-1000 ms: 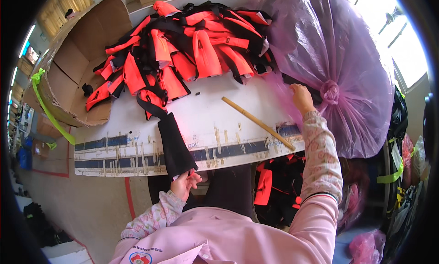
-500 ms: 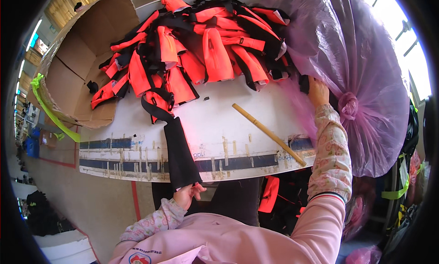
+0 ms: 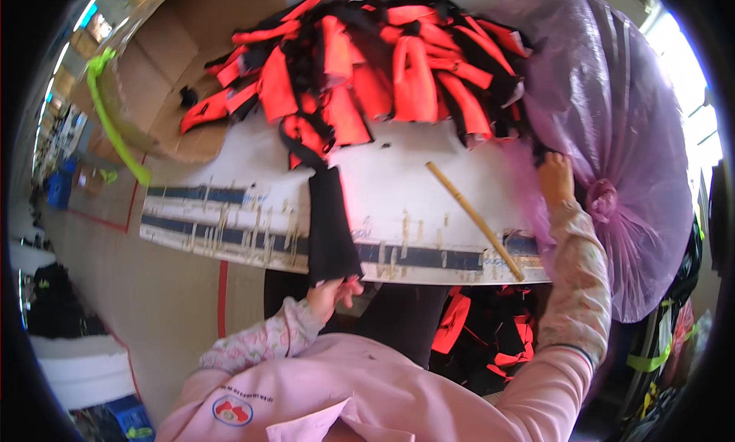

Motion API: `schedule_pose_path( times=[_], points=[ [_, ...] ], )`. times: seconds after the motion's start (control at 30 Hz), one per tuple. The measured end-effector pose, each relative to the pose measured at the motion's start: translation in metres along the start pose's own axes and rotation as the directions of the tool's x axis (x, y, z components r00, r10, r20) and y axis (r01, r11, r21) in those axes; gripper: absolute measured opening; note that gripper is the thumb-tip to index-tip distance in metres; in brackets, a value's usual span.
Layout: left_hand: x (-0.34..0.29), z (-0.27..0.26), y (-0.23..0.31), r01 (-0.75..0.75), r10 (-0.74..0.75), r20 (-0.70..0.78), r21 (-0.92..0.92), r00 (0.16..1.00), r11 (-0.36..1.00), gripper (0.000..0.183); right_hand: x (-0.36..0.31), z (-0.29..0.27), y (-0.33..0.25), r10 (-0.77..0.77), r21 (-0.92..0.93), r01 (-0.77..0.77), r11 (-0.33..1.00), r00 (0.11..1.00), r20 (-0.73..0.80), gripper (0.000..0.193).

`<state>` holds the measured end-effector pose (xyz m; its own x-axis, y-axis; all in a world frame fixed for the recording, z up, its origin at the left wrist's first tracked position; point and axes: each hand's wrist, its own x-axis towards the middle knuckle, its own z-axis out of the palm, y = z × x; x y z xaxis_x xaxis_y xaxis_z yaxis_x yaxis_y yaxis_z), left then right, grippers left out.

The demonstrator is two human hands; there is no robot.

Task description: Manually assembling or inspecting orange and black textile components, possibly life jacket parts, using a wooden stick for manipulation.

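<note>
At the table's near edge, my left hand [image 3: 331, 295] has its fingers closed on the lower end of a black fabric sleeve [image 3: 331, 220]. The sleeve lies over the edge, and a black strap runs from its top up toward a pile of orange-and-black fabric pieces [image 3: 414, 78]. My right hand [image 3: 556, 178] reaches forward beside a tied purple plastic bag [image 3: 605, 97]. Its fingers are curled at a small dark thing between the bag and the pile, too hidden to name. A flat wooden stick [image 3: 475, 221] lies slantwise on the table between my hands.
The white table [image 3: 260, 155] has worn tape strips along its near edge. An open cardboard box [image 3: 157, 74] with a yellow-green band [image 3: 111, 124] stands at the left. More orange-and-black pieces [image 3: 490, 338] lie below the table, right of my legs.
The whole view has shifted, so the table and pile sit higher and further right. Both hands keep about the same places against the sleeve and the bag.
</note>
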<state>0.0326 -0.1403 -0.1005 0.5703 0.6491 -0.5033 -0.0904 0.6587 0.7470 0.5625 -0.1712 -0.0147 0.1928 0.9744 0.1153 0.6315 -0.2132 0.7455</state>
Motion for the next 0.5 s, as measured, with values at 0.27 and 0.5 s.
schedule_pose_path(
  times=[0.27, 0.5],
  points=[
    [-0.01, 0.013, 0.026, 0.016, -0.013, 0.027, -0.09, 1.0, 0.996, 0.03, -0.066, -0.19, 0.016, 0.139, 0.43, -0.015, 0.902, 0.956, -0.257, 0.018],
    [-0.01, 0.018, 0.038, 0.054, -0.051, 0.031, -0.134, 0.998, 0.989, 0.029, -0.126, -0.308, -0.046, 0.246, 0.847, 0.377, 0.375, 0.84, -0.483, 0.024]
  ],
)
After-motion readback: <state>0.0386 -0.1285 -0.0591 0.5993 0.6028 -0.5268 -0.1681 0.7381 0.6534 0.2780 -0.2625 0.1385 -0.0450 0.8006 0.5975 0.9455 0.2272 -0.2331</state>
